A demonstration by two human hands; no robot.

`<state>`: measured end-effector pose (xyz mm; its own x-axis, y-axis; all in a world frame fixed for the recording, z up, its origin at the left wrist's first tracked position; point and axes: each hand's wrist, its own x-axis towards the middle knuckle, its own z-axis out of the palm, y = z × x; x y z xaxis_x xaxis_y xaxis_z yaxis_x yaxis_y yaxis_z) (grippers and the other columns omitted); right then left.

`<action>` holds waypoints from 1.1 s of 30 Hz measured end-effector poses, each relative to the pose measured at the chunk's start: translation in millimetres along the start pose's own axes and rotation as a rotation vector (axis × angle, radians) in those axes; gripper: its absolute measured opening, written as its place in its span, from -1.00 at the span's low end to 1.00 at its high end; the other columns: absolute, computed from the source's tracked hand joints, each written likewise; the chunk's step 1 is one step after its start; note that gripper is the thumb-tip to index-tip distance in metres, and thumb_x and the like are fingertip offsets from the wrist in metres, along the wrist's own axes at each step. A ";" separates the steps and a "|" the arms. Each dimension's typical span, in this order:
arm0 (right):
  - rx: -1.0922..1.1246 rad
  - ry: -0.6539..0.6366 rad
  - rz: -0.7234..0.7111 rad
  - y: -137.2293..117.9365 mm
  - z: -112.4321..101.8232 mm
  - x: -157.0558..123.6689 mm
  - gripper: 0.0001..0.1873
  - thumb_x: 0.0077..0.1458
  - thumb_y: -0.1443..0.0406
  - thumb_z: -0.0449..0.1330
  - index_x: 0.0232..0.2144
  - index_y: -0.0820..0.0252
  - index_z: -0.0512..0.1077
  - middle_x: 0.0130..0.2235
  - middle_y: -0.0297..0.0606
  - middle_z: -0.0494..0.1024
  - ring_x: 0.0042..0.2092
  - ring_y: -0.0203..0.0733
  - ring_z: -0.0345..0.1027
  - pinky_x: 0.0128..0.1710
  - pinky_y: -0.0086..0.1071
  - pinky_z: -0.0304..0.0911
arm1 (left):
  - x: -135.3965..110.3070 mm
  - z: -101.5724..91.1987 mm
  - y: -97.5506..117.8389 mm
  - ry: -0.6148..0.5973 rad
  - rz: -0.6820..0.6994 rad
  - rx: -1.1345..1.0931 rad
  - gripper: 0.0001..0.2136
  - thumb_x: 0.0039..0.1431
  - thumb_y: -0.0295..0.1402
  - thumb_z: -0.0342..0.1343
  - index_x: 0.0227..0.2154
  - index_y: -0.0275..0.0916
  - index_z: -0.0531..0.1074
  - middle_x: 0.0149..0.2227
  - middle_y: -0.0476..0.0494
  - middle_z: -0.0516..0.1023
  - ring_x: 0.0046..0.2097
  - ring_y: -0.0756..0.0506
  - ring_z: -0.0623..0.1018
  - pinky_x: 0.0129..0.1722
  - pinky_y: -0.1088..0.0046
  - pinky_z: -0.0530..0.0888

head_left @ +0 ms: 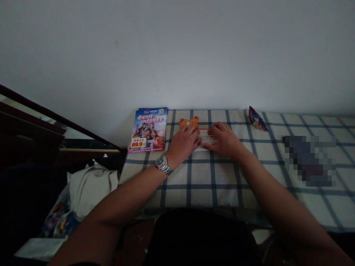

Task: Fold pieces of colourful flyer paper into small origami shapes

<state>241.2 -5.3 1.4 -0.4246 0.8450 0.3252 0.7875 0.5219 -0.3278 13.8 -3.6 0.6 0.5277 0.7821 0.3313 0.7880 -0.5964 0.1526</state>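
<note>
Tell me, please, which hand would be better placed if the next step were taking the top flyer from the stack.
Probably the left hand: it is nearer the flyer stack, while the right hand lies farther to the right. Both hands are at the printed paper, though.

Printed paper (205, 138) is partly hidden; dark object (307, 159) is pixelated.

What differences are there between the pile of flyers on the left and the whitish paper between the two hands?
The flyers are mostly blue and pink, with large lettering; the paper is whitish with small print and a red edge.
The flyers lie untouched; the paper is under the fingers of the left hand and right hand.
Both are printed and rest on the checked cloth.
</note>
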 end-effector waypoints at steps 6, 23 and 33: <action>-0.020 -0.018 -0.005 -3.1 -1.1 -2.6 -0.40 0.07 -0.04 0.49 0.01 0.12 0.46 0.05 0.04 0.46 0.08 0.27 0.37 0.12 0.15 0.38 | 0.5 0.2 -0.1 0.003 0.005 -0.006 -0.79 0.49 -0.27 0.11 0.04 -0.24 0.52 0.05 -0.25 0.54 0.10 -0.31 0.49 0.05 0.06 0.56; -0.060 -0.021 0.020 -0.8 6.2 -4.7 -0.31 0.03 -0.08 0.50 0.06 0.14 0.44 0.09 0.07 0.45 0.09 0.29 0.36 0.14 0.18 0.37 | 0.8 0.2 0.0 0.000 0.000 -0.012 -0.76 0.50 -0.26 0.10 0.08 -0.23 0.51 0.05 -0.26 0.54 0.11 -0.32 0.50 0.06 0.04 0.57; -0.068 -0.006 0.007 -5.8 1.5 -4.3 -0.53 0.24 0.00 0.35 0.03 0.16 0.46 0.05 0.06 0.48 0.05 0.26 0.37 0.12 0.15 0.37 | 0.7 -1.6 0.3 -0.014 0.009 -0.001 -0.74 0.51 -0.27 0.09 0.13 -0.14 0.53 0.09 -0.25 0.50 0.10 -0.31 0.48 0.04 0.05 0.56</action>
<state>237.8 -11.8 0.6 -0.4219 0.8493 0.3174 0.8188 0.5072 -0.2688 14.0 -3.6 2.3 0.5387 0.7794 0.3200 0.7832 -0.6032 0.1507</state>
